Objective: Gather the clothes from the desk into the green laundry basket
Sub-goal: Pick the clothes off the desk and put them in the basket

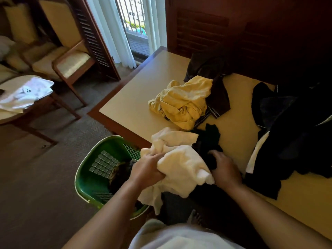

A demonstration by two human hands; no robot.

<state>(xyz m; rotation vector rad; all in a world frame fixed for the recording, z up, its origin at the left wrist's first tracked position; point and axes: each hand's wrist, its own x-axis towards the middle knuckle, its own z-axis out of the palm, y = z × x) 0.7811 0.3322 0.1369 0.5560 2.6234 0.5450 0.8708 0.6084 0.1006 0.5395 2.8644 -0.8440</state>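
A green laundry basket (86,178) stands on the floor at the desk's near left corner, with a dark patterned garment inside. My left hand (147,168) is shut on a cream white garment (179,166) that hangs over the desk edge and partly over the basket. My right hand (224,169) is closed on a black garment (206,141) beside it. A crumpled yellow shirt (183,103) lies mid-desk on the cream desk top (136,97). Dark clothes (291,132) are piled at the right, and a dark brown garment (219,99) lies behind the yellow one.
A round side table (10,112) with white cloth stands at the left. Wooden chairs (71,65) with cream cushions stand behind it. Brown carpet lies between them and the basket. A dark wooden louvred panel (201,31) backs the desk, with a curtained balcony door (136,27) beyond.
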